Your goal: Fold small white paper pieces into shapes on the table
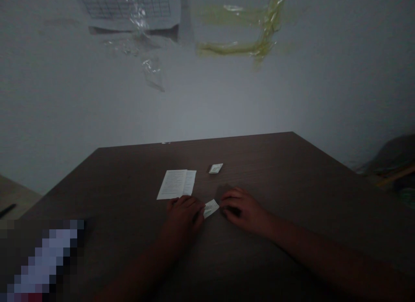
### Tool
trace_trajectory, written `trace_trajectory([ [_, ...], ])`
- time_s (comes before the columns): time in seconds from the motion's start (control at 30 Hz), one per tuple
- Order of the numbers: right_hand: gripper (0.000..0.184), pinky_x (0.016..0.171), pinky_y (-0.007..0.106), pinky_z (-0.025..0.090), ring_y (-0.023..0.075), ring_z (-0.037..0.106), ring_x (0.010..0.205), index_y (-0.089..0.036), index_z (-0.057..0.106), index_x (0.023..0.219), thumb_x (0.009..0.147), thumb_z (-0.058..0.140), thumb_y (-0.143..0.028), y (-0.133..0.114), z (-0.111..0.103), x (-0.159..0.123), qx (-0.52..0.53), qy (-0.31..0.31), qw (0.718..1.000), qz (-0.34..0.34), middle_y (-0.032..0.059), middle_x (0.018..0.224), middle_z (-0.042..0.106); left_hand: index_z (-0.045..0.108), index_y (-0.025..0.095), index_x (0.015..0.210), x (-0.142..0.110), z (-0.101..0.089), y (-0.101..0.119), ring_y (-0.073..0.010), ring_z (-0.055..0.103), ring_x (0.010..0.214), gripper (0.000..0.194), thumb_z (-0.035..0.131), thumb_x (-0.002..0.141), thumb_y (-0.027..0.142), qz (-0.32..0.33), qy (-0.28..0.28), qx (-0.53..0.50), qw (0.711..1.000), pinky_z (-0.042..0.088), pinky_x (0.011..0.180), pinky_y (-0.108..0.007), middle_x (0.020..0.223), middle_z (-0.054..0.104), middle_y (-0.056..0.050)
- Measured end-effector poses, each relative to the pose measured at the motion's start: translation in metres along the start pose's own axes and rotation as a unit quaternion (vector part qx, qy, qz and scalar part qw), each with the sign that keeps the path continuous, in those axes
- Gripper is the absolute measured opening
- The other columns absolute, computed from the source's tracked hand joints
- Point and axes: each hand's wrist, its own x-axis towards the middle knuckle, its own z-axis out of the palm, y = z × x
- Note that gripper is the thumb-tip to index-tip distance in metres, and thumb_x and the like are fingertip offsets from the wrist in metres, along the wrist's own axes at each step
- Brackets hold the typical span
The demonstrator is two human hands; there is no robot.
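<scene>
A small white slip of printed paper (211,208) is stretched between my two hands, low over the table. My left hand (184,213) is closed on the slip's left end, between thumb and fingers. At the opposite corner, the bent fingertips and thumb of my right hand (241,209) pinch the edge. Beyond my left hand lies a white printed sheet (171,184), partly over a second printed sheet (190,181). Farther back rests a small pale folded piece (215,168), which looks like paper. The room is dim, so the print is unreadable.
The dark brown table (259,163) reaches to a pale wall (220,98). Yellow tape (233,49) and a gridded paper (126,5) are stuck to the wall. A blurred-out bluish shape (45,258) fills the lower left; dark objects (395,163) stand right of the table.
</scene>
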Motion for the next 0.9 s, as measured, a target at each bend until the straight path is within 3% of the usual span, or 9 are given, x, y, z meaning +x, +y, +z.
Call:
trace_trajectory([
  [0.37,0.012,0.099,0.047,0.053,0.0258,0.07,0.109,-0.024,0.077,0.106,0.098,0.071,-0.018,-0.0016,-0.0034,0.0008,-0.011,-0.013,1.0,-0.015,0.0079,0.115,0.077,0.078,0.022,0.109,0.0008,-0.0029,0.0037,-0.0313,0.069,0.119,0.022,0.059,0.102,0.015,-0.013,-0.005,0.001,1.0,0.041,0.111,-0.057,0.115,0.082,-0.007],
  [0.7,0.02,0.104,0.048,0.052,0.027,0.068,0.116,-0.025,0.076,0.117,0.098,0.072,-0.02,0.0003,-0.0015,-0.0007,-0.011,-0.032,0.999,-0.009,0.0088,0.122,0.075,0.078,0.023,0.11,-0.0005,0.0007,-0.0017,-0.0321,0.07,0.119,0.025,0.06,0.098,0.012,0.014,0.002,-0.004,1.0,0.041,0.112,-0.059,0.115,0.082,-0.007],
  [0.9,0.006,0.1,0.045,0.054,0.0253,0.069,0.11,-0.024,0.074,0.1,0.097,0.073,-0.019,0.0008,-0.0027,0.0009,-0.004,-0.017,1.0,0.006,0.0072,0.112,0.075,0.078,0.025,0.112,-0.0011,0.003,-0.0036,-0.0316,0.07,0.122,0.025,0.062,0.097,0.012,0.008,0.007,-0.005,1.0,0.041,0.114,-0.059,0.118,0.082,-0.006],
])
